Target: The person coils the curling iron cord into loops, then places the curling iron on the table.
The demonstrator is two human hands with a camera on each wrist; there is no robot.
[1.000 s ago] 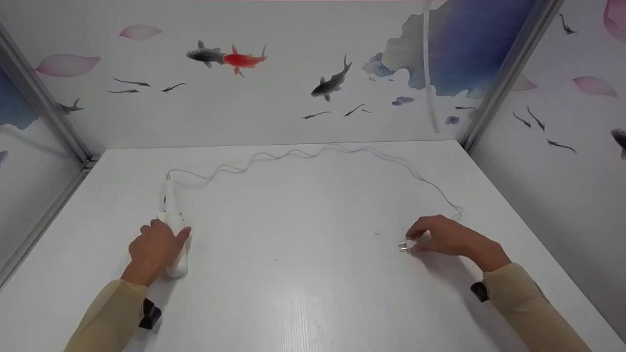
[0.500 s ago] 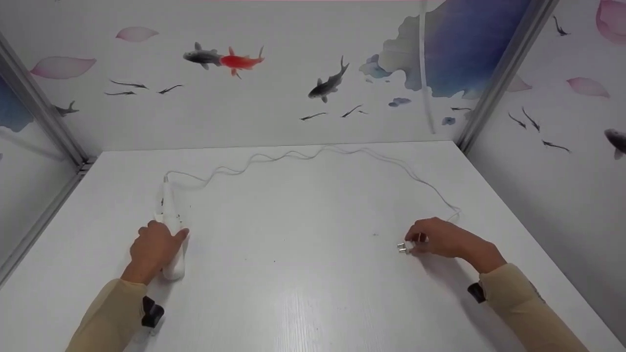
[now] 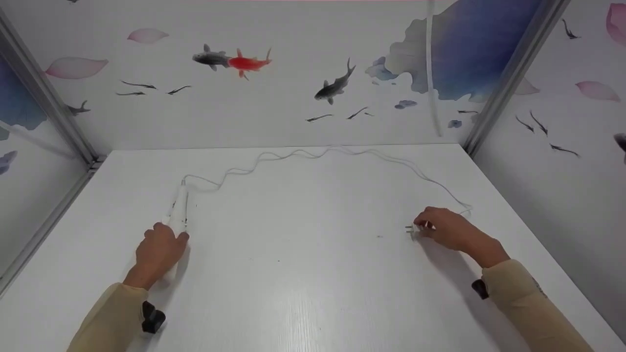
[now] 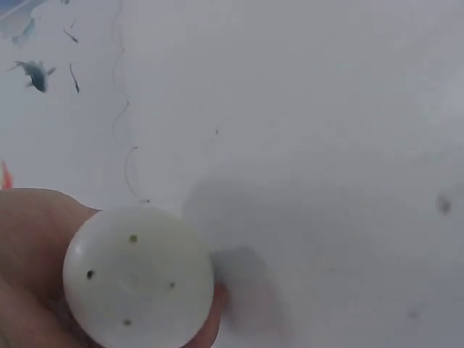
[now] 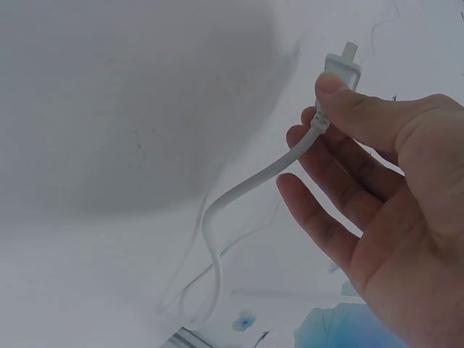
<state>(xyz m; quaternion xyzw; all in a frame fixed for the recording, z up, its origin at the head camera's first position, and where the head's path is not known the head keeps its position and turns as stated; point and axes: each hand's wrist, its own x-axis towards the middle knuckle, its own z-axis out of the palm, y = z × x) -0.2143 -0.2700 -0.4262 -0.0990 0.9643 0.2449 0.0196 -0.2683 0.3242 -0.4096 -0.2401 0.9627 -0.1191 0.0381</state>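
My left hand (image 3: 159,252) grips a long white corded appliance (image 3: 181,205), whose exact kind I cannot tell. Its narrow end, where the cord leaves, points away from me. In the left wrist view the appliance's round butt end (image 4: 141,275) faces the camera and bears several small dark spots. My palm covers much of its body. Over the right part of the table, my right hand (image 3: 447,230) pinches a white two-pin plug (image 5: 343,70) between thumb and fingers. Its metal pins point left in the head view. The right wrist view shows the cord (image 5: 246,187) curving away below the plug.
A thin white cord (image 3: 293,154) runs in waves along the back of the white table (image 3: 293,293), linking appliance and plug. Panels painted with fish (image 3: 335,89) and petals stand behind and at both sides, with grey metal posts (image 3: 513,78) at the corners.
The appliance has turned in my left hand's grip, its cord end swinging to the right and its near end to the left. My right hand has raised the plug slightly away from me.
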